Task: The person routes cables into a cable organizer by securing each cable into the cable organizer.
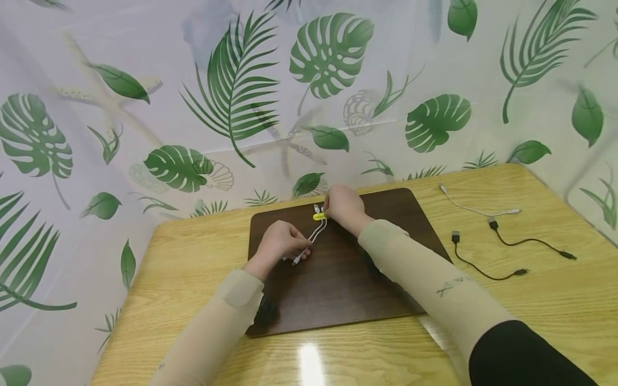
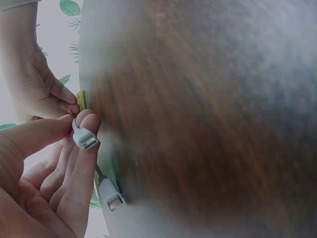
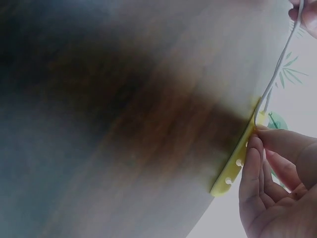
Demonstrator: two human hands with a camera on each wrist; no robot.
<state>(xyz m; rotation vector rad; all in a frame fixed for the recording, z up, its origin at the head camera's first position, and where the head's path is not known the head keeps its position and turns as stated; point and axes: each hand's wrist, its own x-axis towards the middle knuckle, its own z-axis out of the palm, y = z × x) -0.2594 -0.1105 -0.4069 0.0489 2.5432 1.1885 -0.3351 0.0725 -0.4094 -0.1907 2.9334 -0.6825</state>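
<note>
A yellow cable holder (image 1: 316, 217) with several slots lies at the far edge of a dark brown board (image 1: 333, 289). Two white charging cables (image 1: 316, 231) run from it toward my left hand (image 1: 282, 241). Thumb and forefinger of that hand pinch one cable just behind its white connector (image 2: 87, 141). A second white connector (image 2: 111, 194) hangs below those fingers. At the holder, my right hand (image 1: 345, 206) pinches a white cable (image 3: 280, 62) between thumb and forefinger, right at a slot. Open slots (image 3: 239, 162) show along the rest of the holder in the right wrist view.
On the wooden table (image 1: 193, 252), right of the board, lie a short white cable (image 1: 475, 208) and two short black cables, one farther back (image 1: 528, 241) and one nearer (image 1: 483, 266). A leaf-patterned sheet (image 1: 270, 96) rises behind the table.
</note>
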